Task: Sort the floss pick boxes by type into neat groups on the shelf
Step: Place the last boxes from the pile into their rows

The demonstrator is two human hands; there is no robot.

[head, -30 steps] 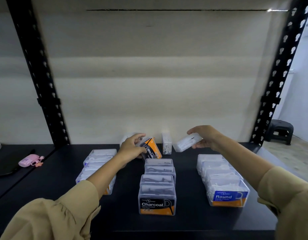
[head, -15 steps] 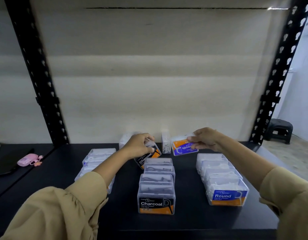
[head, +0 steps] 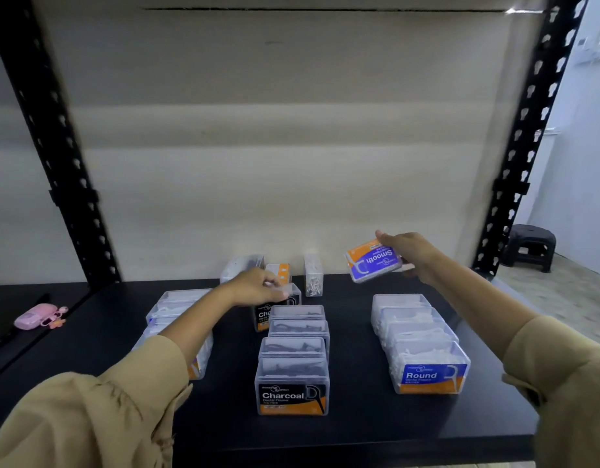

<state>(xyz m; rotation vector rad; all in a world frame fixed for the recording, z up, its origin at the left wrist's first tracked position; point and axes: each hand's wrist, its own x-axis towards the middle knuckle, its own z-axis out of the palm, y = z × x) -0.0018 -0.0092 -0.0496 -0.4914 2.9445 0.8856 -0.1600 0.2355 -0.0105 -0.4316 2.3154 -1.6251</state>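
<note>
While your right hand point(head: 410, 255) grips the Smooth box point(head: 372, 263) clear of the shelf point(head: 359, 417), label upside down, your left hand point(head: 254, 288) has its fingers curled over the top of a Charcoal box point(head: 266, 315) standing at the back of the Charcoal row point(head: 293, 376), whose clear boxes hold dark picks. The Round row point(head: 423, 349) holds white picks. Since half a second ago, the Smooth box has risen and gone rightward; the Charcoal box, then tilted, stands upright.

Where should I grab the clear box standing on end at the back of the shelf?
Probably pinch the clear box across its two broad faces near the top, coming from above: it stands upright, narrow edge forward, with nothing over it.
</note>
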